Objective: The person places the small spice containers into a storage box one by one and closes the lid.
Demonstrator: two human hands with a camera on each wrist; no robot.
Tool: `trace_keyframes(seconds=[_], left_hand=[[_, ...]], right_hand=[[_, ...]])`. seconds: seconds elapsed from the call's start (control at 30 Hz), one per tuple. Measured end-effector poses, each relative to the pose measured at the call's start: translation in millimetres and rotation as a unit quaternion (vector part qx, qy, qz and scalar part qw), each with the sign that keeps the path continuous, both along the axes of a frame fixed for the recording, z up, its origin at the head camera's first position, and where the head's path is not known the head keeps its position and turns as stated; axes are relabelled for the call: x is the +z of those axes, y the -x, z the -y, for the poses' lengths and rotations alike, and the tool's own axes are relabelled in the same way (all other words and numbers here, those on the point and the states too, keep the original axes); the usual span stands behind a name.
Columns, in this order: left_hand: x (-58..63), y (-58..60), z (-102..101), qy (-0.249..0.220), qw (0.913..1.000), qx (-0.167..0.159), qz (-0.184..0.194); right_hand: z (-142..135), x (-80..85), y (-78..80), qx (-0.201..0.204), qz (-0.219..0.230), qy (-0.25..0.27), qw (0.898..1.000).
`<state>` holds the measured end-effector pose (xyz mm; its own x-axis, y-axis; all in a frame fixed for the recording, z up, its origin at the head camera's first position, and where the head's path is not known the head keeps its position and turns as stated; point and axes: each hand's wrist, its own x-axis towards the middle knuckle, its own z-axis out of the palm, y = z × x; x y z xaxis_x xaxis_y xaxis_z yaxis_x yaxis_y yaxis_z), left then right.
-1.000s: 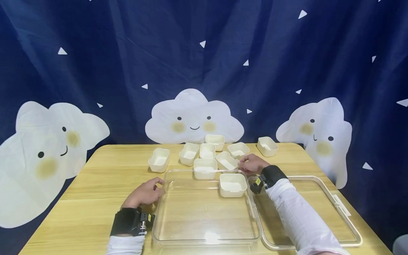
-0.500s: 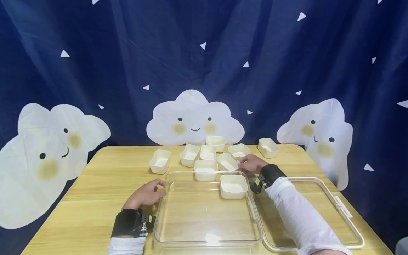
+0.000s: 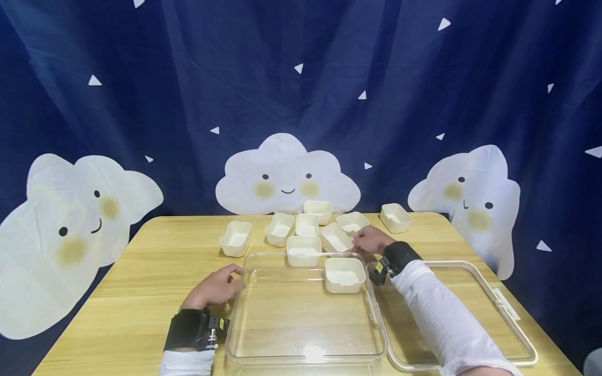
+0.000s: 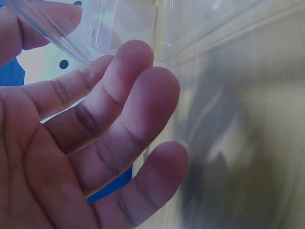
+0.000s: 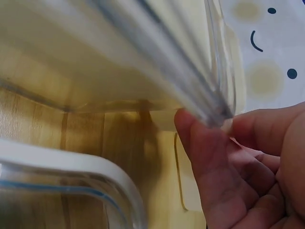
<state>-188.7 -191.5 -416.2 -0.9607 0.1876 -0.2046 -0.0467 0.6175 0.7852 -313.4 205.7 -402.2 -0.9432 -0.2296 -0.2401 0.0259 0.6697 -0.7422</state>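
A large clear plastic box (image 3: 301,360) stands in front of me, with one cream plastic bin (image 3: 345,282) at its far right corner. My left hand (image 3: 216,286) rests at the box's left wall; in the left wrist view its fingers (image 4: 152,102) are loosely bent beside the clear plastic. My right hand (image 3: 370,241) is just beyond the far right corner of the box. It pinches the right edge of another cream bin (image 3: 336,238) between thumb and finger (image 5: 209,157). That bin is slightly tilted, and the box's corner partly hides the grip in the right wrist view.
Several more cream bins stand along the back of the table, including one at the left (image 3: 236,239) and one at the far right (image 3: 395,218). A clear lid with a white rim (image 3: 470,263) lies right of the box under my right forearm. A dark blue curtain (image 3: 301,104) hangs behind.
The bin at my right fingertips has turned and lifted very slightly. Both hands stay nearly in place, and the clear box and other bins have not moved.
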Motion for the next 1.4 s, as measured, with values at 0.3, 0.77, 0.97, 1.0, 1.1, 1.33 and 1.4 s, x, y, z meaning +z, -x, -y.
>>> trace_keyframes(seconds=[0.3, 0.77, 0.97, 1.0, 1.1, 1.33, 1.4], left_hand=[[0.3, -0.5, -1, 0.004, 1.0000, 0.007, 0.000], [-1.5, -0.6, 1, -0.003, 1.0000, 0.003, 0.001], [-0.1, 1.0, 1, 0.006, 1.0000, 0.001, 0.007], [0.1, 1.2, 1, 0.007, 0.9999, 0.002, 0.009], [0.5, 1.7, 1, 0.008, 0.9999, -0.001, 0.010], [1.0, 2.6, 2, 0.014, 0.9998, -0.006, 0.010], [1.9, 2.9, 2, 0.016, 0.9998, -0.009, 0.010]], right_hand=[[2, 3.0, 2.4, 0.007, 0.004, 0.055, 0.998], [4, 15.1, 0.2, -0.001, -0.016, 0.066, 0.998], [5, 19.9, -2.6, -0.025, -0.025, 0.070, 0.997], [5, 20.2, -2.8, -0.027, -0.024, 0.074, 0.997], [4, 19.9, -2.5, -0.038, -0.020, 0.088, 0.995], [6, 24.0, -4.5, -0.056, -0.026, 0.104, 0.993], [7, 25.5, -6.4, -0.065, -0.028, 0.113, 0.991]])
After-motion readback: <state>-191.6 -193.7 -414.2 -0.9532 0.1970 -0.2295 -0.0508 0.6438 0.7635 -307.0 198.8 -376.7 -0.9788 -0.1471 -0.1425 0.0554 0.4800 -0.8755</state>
